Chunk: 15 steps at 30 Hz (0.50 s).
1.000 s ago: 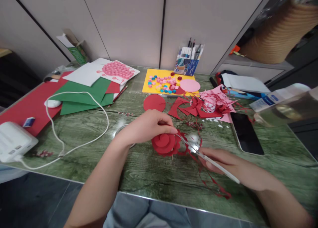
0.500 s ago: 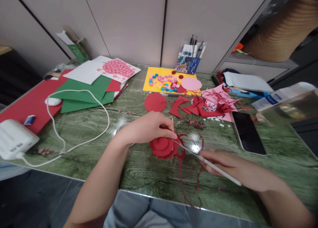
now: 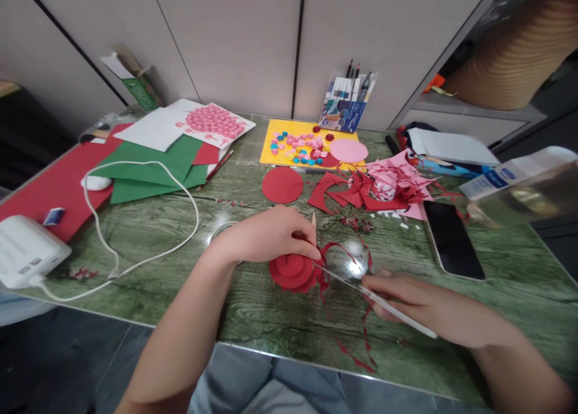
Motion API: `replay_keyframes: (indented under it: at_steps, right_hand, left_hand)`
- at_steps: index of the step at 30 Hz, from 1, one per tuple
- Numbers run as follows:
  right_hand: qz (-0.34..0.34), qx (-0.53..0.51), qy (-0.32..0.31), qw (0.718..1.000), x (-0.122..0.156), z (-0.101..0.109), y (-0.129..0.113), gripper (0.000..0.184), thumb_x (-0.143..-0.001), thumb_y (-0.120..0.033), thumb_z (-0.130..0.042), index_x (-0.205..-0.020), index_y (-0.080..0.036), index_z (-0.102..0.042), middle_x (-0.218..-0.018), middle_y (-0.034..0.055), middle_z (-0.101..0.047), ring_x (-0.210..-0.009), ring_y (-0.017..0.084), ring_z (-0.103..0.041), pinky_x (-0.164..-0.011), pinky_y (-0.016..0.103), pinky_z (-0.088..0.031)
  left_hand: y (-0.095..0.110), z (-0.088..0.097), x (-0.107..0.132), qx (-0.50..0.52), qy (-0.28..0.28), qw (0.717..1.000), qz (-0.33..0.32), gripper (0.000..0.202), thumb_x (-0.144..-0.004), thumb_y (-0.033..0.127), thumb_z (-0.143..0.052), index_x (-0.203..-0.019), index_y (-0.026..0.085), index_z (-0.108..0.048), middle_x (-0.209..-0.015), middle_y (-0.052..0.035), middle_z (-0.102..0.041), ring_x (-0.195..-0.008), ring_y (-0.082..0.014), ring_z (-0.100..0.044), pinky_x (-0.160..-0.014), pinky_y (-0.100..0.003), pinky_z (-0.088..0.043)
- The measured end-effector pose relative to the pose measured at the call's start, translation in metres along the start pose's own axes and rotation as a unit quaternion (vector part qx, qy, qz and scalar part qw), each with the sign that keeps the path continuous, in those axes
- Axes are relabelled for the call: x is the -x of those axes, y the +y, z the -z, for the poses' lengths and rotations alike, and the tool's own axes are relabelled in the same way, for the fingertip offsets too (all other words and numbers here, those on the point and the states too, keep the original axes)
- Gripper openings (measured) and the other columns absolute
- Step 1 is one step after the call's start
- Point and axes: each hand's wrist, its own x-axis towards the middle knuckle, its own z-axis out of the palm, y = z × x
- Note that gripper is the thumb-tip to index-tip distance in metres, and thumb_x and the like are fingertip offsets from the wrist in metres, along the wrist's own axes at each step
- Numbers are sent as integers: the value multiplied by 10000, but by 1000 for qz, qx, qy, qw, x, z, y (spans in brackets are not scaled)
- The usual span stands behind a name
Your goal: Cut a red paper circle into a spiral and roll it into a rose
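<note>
My left hand (image 3: 266,236) pinches a red paper spiral (image 3: 291,271) rolled up like a rose, held just above the green table (image 3: 158,281). A thin wooden stick (image 3: 313,219) pokes up from between its fingers. My right hand (image 3: 419,308) is closed on a slim white tool (image 3: 388,305) whose tip touches the right edge of the spiral. A long red paper strip (image 3: 356,348) trails from the spiral down toward the table's front edge.
A red paper circle (image 3: 282,185), red and pink scraps (image 3: 383,185), a yellow sheet with small coloured pieces (image 3: 300,149) and a pen holder (image 3: 345,104) lie beyond. A black phone (image 3: 451,239) lies right. Green and red sheets (image 3: 144,173), a white cable (image 3: 135,221) and charger (image 3: 27,251) lie left.
The spiral has wound tighter and smaller in my left hand. The loose red strip has swung and now trails toward the table's front edge. My right hand has barely moved.
</note>
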Motion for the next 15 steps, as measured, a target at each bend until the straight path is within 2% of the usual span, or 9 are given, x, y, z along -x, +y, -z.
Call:
replay_keyframes:
  at_steps: [8,12,15]
  right_hand:
    - [-12,33,-34,999,0,-1,1,250,-862,-449,-474,-876,-264,-641,-782,14,-616,-741,181,-552,-660,275,-418]
    - [-5,-49,-23,999,-4,-2,-4,285,-883,-459,-433,-916,-238,-609,-772,10,-562,-695,155,-489,-630,262,-389]
    - [12,-124,-39,991,-8,-2,-7,349,-910,-482,-349,-960,-214,-567,-744,1,-497,-647,132,-421,-609,260,-366]
  left_hand:
    - [-2,-1,-1,-1,7,1000,4,210,-780,341,-579,-710,175,-687,-640,11,-630,-574,-91,-505,-531,-209,-317]
    - [-1,-1,-2,39,81,996,25,233,-794,354,-553,-695,167,-650,-627,24,-607,-579,-87,-486,-535,-203,-323]
    - [2,-4,-5,88,144,985,38,240,-797,361,-549,-697,161,-635,-641,21,-598,-597,-86,-485,-555,-201,-344]
